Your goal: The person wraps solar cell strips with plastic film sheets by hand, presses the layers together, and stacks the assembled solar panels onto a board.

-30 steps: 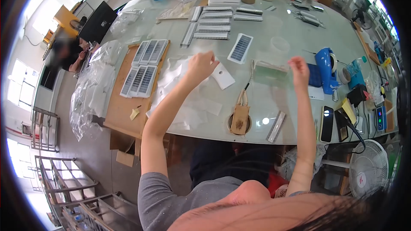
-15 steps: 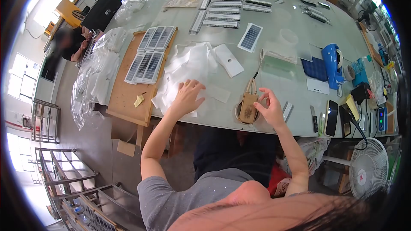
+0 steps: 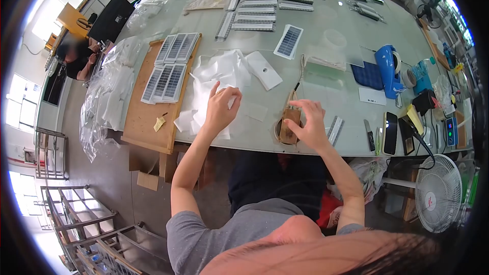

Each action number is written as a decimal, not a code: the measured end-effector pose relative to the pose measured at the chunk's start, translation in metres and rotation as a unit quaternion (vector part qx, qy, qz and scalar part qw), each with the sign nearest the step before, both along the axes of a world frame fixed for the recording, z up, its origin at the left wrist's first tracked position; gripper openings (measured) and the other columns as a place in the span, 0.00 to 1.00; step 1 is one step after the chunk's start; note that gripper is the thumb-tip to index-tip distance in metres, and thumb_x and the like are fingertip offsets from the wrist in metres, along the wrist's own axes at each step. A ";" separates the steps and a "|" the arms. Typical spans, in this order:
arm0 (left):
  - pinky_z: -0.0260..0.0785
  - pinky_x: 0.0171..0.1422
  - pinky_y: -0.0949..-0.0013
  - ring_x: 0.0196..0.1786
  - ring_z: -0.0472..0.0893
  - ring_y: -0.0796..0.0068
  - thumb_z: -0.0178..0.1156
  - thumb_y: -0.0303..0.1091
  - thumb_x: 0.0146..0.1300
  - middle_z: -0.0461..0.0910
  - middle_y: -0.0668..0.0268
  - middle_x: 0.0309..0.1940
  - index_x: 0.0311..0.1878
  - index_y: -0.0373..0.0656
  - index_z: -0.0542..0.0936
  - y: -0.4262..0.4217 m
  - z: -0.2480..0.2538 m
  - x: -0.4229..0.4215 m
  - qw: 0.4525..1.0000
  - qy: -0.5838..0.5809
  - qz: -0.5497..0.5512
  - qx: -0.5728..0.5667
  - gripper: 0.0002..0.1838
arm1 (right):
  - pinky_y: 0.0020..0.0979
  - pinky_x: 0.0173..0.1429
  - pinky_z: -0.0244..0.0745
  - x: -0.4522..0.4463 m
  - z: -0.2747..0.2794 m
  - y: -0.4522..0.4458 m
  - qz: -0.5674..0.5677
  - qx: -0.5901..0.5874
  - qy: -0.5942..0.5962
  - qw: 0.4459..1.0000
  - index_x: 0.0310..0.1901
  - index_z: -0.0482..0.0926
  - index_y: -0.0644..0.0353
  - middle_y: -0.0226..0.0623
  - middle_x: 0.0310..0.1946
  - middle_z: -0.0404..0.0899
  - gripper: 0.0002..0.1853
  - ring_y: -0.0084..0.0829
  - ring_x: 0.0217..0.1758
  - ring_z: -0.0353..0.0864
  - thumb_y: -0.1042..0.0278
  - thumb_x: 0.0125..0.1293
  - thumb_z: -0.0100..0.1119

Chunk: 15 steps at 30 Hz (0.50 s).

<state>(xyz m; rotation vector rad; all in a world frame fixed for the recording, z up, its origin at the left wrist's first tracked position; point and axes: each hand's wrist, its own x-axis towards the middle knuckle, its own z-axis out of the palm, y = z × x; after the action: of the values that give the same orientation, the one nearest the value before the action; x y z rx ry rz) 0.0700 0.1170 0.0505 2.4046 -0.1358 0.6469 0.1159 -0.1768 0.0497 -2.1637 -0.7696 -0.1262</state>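
Observation:
My left hand (image 3: 223, 107) is raised over the near edge of a loose pile of thin white sheets (image 3: 221, 68). Its fingers are curved with the thumb apart, and I see nothing between them. My right hand (image 3: 309, 123) hovers beside a brown block (image 3: 291, 122) with a cord running up from it, which rests on a small round dish. Thumb and forefinger are spread near the block; whether they touch it I cannot tell. A white card with a dark hole (image 3: 264, 71) lies beyond the sheets, and a small translucent sheet (image 3: 253, 112) sits between my hands.
On the left, a wooden board (image 3: 147, 124) carries dark-striped panels (image 3: 165, 82). Further off are a single panel (image 3: 289, 41) and rows of strips (image 3: 254, 11). To the right stand a blue tape dispenser (image 3: 391, 73), a knife (image 3: 370, 135) and a phone (image 3: 390, 132). People sit at the far edges.
My left hand has lifted off the white sheets and its fingers have curled more. My right hand has moved left and up, closer over the brown block. The camera view has shifted slightly.

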 end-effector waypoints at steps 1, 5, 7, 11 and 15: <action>0.57 0.78 0.47 0.42 0.86 0.67 0.64 0.25 0.62 0.86 0.70 0.34 0.39 0.46 0.80 0.000 -0.002 0.001 1.000 -0.001 -0.001 0.005 0.05 | 0.44 0.63 0.59 0.000 0.001 0.006 0.009 0.004 -0.009 1.000 0.54 0.81 0.49 0.29 0.50 0.79 0.24 0.37 0.58 0.71 0.58 0.56 0.76; 0.57 0.78 0.48 0.40 0.86 0.68 0.66 0.26 0.62 0.87 0.70 0.36 0.39 0.46 0.81 -0.003 -0.005 0.003 1.000 -0.009 -0.011 0.013 0.05 | 0.43 0.59 0.63 0.004 0.000 0.043 0.056 0.034 -0.013 0.998 0.48 0.84 0.50 0.27 0.42 0.84 0.17 0.36 0.51 0.76 0.59 0.57 0.74; 0.57 0.78 0.47 0.41 0.86 0.68 0.67 0.27 0.62 0.87 0.70 0.36 0.40 0.46 0.82 -0.004 -0.006 0.001 1.000 -0.008 -0.016 0.006 0.05 | 0.42 0.57 0.66 0.009 -0.001 0.072 0.073 0.042 0.003 0.996 0.45 0.84 0.51 0.27 0.39 0.85 0.15 0.36 0.47 0.77 0.60 0.57 0.74; 0.57 0.77 0.46 0.43 0.86 0.68 0.67 0.28 0.62 0.87 0.70 0.38 0.42 0.46 0.82 0.002 -0.006 -0.003 1.000 0.005 -0.013 0.012 0.06 | 0.39 0.53 0.69 0.031 0.006 0.111 0.086 0.049 0.094 0.991 0.38 0.84 0.51 0.28 0.33 0.85 0.09 0.36 0.40 0.78 0.64 0.57 0.72; 0.56 0.78 0.44 0.49 0.85 0.68 0.67 0.28 0.63 0.87 0.70 0.41 0.43 0.47 0.82 0.016 -0.007 -0.009 0.999 0.011 0.005 0.053 0.07 | 0.37 0.48 0.69 0.038 0.005 0.109 0.081 0.095 0.001 0.992 0.33 0.83 0.51 0.27 0.26 0.82 0.05 0.34 0.34 0.77 0.69 0.56 0.71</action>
<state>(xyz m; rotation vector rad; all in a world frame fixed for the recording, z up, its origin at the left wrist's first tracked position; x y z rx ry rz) 0.0607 0.1334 0.0430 2.5145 -0.1522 0.6321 0.1535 -0.0678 0.0544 -1.9148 -0.8917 -0.1090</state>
